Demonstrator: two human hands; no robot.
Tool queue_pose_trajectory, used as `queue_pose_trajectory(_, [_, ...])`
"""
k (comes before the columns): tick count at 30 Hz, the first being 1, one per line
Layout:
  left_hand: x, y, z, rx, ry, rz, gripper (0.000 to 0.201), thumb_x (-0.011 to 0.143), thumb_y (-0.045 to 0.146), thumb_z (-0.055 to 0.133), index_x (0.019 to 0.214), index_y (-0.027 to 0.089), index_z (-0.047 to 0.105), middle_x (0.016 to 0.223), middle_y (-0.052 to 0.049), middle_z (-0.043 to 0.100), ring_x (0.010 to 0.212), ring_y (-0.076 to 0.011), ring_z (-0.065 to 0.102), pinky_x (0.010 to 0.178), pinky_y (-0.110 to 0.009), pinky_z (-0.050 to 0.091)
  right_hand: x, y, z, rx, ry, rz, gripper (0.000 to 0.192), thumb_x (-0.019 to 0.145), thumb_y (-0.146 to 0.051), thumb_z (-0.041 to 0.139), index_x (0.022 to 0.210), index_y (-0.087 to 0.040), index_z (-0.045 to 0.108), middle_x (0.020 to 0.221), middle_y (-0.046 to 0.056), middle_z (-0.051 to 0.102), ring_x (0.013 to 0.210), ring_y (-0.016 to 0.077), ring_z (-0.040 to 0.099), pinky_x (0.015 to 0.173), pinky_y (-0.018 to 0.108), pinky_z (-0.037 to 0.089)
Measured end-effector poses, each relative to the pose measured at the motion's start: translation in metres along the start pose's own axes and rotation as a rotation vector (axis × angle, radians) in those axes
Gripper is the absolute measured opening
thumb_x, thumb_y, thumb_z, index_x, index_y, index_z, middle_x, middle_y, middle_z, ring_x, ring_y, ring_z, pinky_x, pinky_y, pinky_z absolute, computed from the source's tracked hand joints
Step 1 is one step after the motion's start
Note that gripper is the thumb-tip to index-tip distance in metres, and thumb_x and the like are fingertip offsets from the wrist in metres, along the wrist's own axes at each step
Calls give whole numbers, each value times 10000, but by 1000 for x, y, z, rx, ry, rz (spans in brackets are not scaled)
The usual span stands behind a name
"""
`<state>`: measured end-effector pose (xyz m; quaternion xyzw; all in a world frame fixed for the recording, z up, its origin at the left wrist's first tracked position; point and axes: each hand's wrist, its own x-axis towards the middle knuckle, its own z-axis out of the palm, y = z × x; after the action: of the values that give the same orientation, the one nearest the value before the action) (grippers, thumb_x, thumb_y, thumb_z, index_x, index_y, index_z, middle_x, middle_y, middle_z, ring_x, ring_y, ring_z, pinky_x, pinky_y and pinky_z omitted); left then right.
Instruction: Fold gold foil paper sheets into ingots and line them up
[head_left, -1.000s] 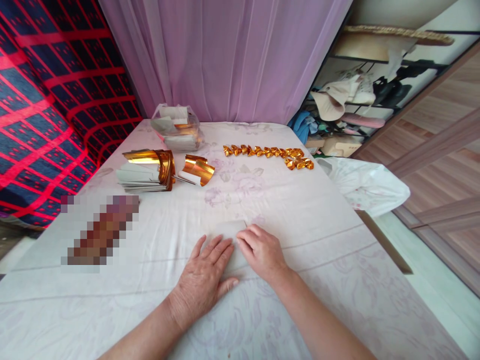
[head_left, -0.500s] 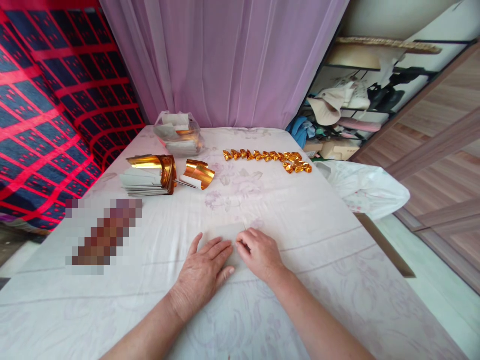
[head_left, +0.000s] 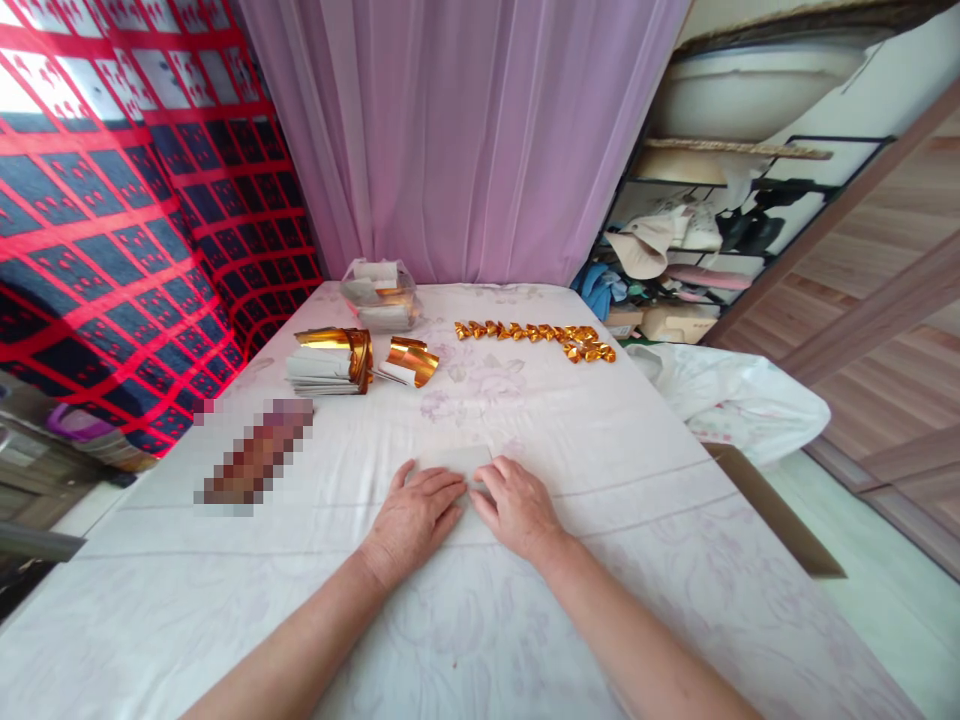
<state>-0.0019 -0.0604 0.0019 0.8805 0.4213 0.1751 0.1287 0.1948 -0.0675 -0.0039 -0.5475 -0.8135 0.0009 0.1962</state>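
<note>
A pale sheet of paper (head_left: pixel 454 458) lies flat on the table in front of me, partly covered by my hands. My left hand (head_left: pixel 418 512) rests palm down on its left part, fingers stretched out and pressing it to the cloth. At the sheet's right side is my right hand (head_left: pixel 519 502), with bent fingers and thumb gripping its edge; the fingertips partly hide that edge. Farther off stand a stack of gold-faced paper sheets (head_left: pixel 322 372) and a smaller curled gold bundle (head_left: pixel 412 362). A row of folded gold foil pieces (head_left: pixel 517 332) lies at the far right.
A clear plastic bag with more paper (head_left: pixel 381 305) stands at the table's back left. A blurred-out item (head_left: pixel 259 452) lies at the left. Flowered cloth covers the table (head_left: pixel 480 620). Beyond the right edge are a white plastic bag (head_left: pixel 750 400) and a loaded shelf (head_left: pixel 675 240).
My right hand's curled fingers have loosened and spread a little at the sheet's edge. My left hand stays flat on the paper. The head view has shifted slightly.
</note>
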Motion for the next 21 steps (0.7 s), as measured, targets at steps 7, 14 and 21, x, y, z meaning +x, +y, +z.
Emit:
queue_pose_trajectory(7, [1, 2, -4, -9, -29, -20, 326, 907, 313, 569, 1218, 246, 635, 1281, -66, 655, 1216, -240, 562, 1138, -567, 215, -18, 19, -9, 4, 11, -123, 94, 913, -172, 545, 861, -207, 615, 868, 46, 621, 824, 181, 587, 746, 284, 452])
queue_pose_trajectory(14, [1, 0, -4, -15, -9, 3, 322, 900, 338, 568, 1200, 250, 644, 1269, -71, 661, 1196, -226, 576, 1132, -527, 240, -29, 34, -15, 99, 23, -304, 122, 860, -253, 655, 965, -191, 649, 1004, 73, 644, 924, 203, 589, 827, 332, 483])
queue_pose_trajectory(21, [2, 2, -7, 0, -3, 7, 306, 892, 339, 576, 1176, 253, 648, 1242, -62, 677, 1180, -222, 592, 1121, -495, 273, -16, 40, -22, 84, -70, -403, 126, 856, -281, 693, 950, -201, 664, 933, 39, 652, 883, 174, 605, 781, 280, 482])
